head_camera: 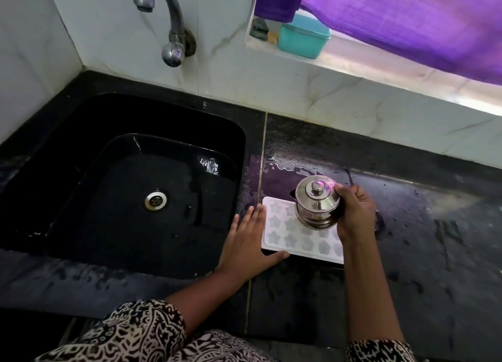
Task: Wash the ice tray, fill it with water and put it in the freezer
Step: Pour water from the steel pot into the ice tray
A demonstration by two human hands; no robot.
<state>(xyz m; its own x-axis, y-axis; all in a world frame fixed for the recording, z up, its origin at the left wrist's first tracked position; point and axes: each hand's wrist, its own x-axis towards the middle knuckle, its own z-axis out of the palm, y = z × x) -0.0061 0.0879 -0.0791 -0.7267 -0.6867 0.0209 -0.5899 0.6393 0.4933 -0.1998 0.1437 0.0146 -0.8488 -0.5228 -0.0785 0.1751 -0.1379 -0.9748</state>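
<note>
On the wet black table (407, 253), at the sink's (68, 149) 3 o'clock, lies the white ice tray (285, 242): likely light, bendy, slick, so best lifted level by both short ends. At its 9 o'clock the left hand (244, 242) rests flat, fingers straight; at 1 o'clock the right hand (353, 209) grips a steel jug (316, 206)

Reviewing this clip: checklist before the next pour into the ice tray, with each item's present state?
1. Ice tray lies flat on the counter: ok.
2. Left hand rests flat against the tray's left edge: ok.
3. Right hand grips the steel pot above the tray: ok.
4. Star cavities filled: cannot tell.
5. Tap shows no stream: ok.
6. Counter dry around tray: not ok, wet.
</note>
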